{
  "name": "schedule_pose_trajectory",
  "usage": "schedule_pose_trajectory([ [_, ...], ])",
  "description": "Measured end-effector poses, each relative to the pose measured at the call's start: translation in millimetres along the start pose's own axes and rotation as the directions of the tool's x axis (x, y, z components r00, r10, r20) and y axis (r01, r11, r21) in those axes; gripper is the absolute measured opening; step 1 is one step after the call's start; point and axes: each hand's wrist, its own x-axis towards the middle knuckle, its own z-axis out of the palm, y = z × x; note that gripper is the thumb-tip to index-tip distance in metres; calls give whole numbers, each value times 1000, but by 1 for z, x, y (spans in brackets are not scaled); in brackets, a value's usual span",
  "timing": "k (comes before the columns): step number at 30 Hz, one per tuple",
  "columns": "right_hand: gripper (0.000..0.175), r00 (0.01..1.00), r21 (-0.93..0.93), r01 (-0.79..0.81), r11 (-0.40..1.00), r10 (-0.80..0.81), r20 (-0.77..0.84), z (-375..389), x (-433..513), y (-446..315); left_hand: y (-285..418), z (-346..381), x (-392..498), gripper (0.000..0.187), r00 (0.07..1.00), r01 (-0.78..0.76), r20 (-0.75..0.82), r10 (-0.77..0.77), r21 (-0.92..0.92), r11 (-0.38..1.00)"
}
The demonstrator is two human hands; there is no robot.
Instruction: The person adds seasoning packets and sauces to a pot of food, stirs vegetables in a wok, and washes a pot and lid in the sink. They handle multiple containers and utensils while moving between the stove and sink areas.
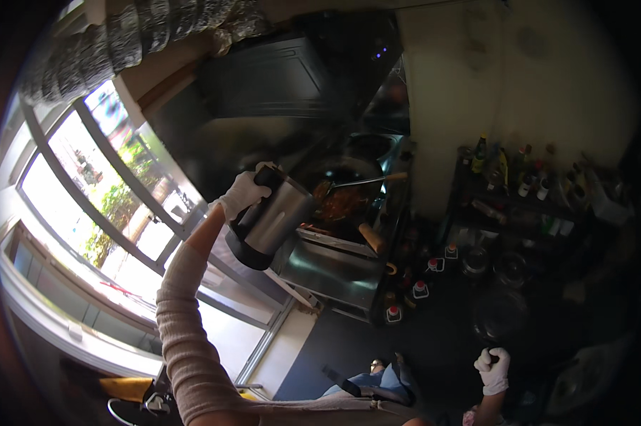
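Observation:
My left hand (246, 191), in a white glove, grips the black handle of a stainless steel electric kettle (280, 215). The kettle is raised and tilted, its top towards a wok (357, 168) on the stove. Reddish-brown food (341, 203) lies in the wok. A metal cooking utensil with a wooden handle (396, 176) rests in it, and the wok's wooden handle (372, 238) points towards me. Whether liquid leaves the kettle is not visible. My right hand (494, 371), also gloved, hangs at the lower right with curled fingers; a dark patch inside them is unclear.
Below the wok is the stove's steel front (331, 269). Several red-capped jugs (420, 289) stand on the floor to its right. Bottles crowd a dark shelf (459, 213) by the wall. A range hood (267, 80) hangs above, and a window (112, 197) is at left.

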Motion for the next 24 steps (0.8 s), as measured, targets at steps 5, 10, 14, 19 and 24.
schedule_pose_trajectory([
  [5,30,990,23,71,997,-68,-122,17,21,-22,-8,5,90,32,982,28,181,-43,85,996],
  [10,31,973,-17,70,997,-72,-220,42,45,-29,-7,11,131,22,960,44,261,-98,206,978],
  [14,30,983,-45,59,997,-66,-172,48,60,-23,-6,11,142,27,965,82,228,-134,223,971],
  [19,23,983,41,-9,999,16,-185,36,81,-19,3,14,156,26,942,82,286,-177,316,945],
  [24,20,986,12,4,1000,-1,-169,25,99,-27,19,20,162,22,932,70,306,-193,370,926],
])
